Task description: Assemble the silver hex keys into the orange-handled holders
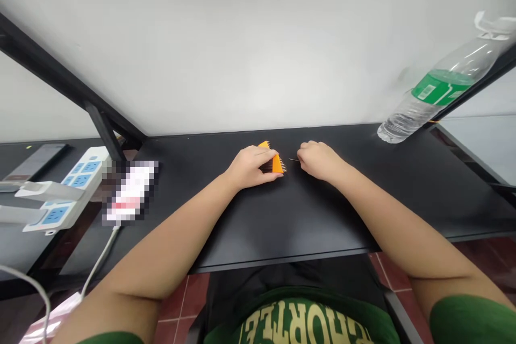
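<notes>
On the black tabletop (278, 220), my left hand (248, 166) is wrapped over an orange holder (277, 165) with dark slats or rods and a row of pointed metal tips along its right side. The fingers hide much of this holder. A short way to its right, my right hand (320, 160) is closed in a pinch. From its fingertips a thin, needle-like metal rod (294, 159) sticks out leftward toward the metal tips, with a small gap between them. What kind of rod it is, I cannot make out.
A water bottle with a green label (441, 87) stands at the back right, by a dark metal frame. At left lie a pixelated device (131, 193) on a white cable (99, 260) and a power strip (76, 185) with plugs. A pale wall (258, 54) borders the table's back.
</notes>
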`<state>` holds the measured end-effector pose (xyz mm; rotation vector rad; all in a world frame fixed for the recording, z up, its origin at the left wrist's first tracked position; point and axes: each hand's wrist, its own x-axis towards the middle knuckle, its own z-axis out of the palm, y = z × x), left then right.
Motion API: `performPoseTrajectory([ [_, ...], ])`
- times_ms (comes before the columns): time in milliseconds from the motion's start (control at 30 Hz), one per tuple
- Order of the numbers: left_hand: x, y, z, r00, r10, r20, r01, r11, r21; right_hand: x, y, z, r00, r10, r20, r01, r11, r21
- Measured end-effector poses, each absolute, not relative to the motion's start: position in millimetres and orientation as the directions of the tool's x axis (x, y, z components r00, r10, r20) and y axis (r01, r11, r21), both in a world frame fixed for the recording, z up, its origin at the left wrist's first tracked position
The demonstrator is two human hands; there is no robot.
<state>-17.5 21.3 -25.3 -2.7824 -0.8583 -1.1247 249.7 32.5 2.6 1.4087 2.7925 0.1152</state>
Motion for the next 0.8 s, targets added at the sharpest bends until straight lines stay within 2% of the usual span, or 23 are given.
performPoseTrajectory([
  [67, -17, 22, -25, 0.613, 0.485, 0.624, 0.491, -0.852, 0.18, 250, 27, 7, -0.548, 0.835, -0.044, 0.833, 0.55, 0.054],
  [133, -17, 22, -24, 0.637, 0.494, 0.592, 0.491, -0.852, 0.182, 251, 24, 9, -0.54, 0.84, -0.058, 0.842, 0.54, -0.013],
  [300, -16, 21, -24, 0.643, 0.507, 0.574, 0.509, -0.843, 0.174, 248, 22, 9, -0.594, 0.797, 0.106, 0.75, 0.597, -0.285],
  [467, -16, 21, -23, 0.639, 0.471, 0.608, 0.488, -0.86, 0.153, 247, 18, 11, -0.653, 0.734, 0.186, 0.612, 0.656, -0.443],
  [600, -15, 20, -24, 0.635, 0.48, 0.605, 0.489, -0.856, 0.165, 249, 19, 11, -0.683, 0.692, 0.234, 0.546, 0.696, -0.466],
  [800, -15, 21, -27, 0.63, 0.506, 0.589, 0.529, -0.835, 0.152, 253, 20, 10, -0.685, 0.676, 0.272, 0.565, 0.729, -0.387],
])
